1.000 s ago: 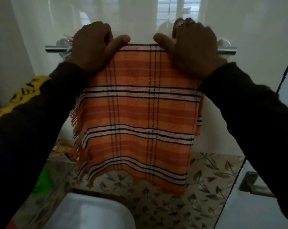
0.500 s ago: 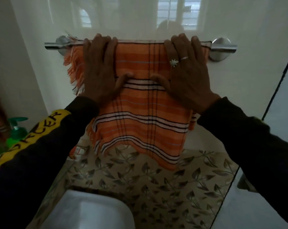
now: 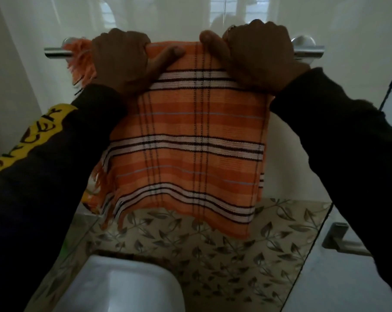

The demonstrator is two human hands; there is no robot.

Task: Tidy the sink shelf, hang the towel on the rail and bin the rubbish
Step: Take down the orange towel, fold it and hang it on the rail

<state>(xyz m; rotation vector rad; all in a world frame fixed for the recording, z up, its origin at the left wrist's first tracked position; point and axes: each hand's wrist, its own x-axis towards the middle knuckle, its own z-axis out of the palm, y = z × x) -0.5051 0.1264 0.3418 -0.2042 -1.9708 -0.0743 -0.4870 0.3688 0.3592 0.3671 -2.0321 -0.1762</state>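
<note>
The orange checked towel (image 3: 190,140) is draped over the metal rail (image 3: 307,51), which is fixed to the white wall, so that the cloth hangs down flat in front of the wall. The towel is gripped at its top fold by both hands. The left hand (image 3: 120,61) is curled over the rail near the left end of the rail, where the fringe sticks out, and its thumb is laid along the cloth. The right hand (image 3: 258,57) is curled in the same way near the right end of the rail. It is judged that the cloth is held at both sides so that it can be spread and levelled along the rail. Most of the towel hangs below the hands, between the two sleeves, and its lower edge is seen above the leaf-patterned surface (image 3: 213,255) under the rail.
</note>
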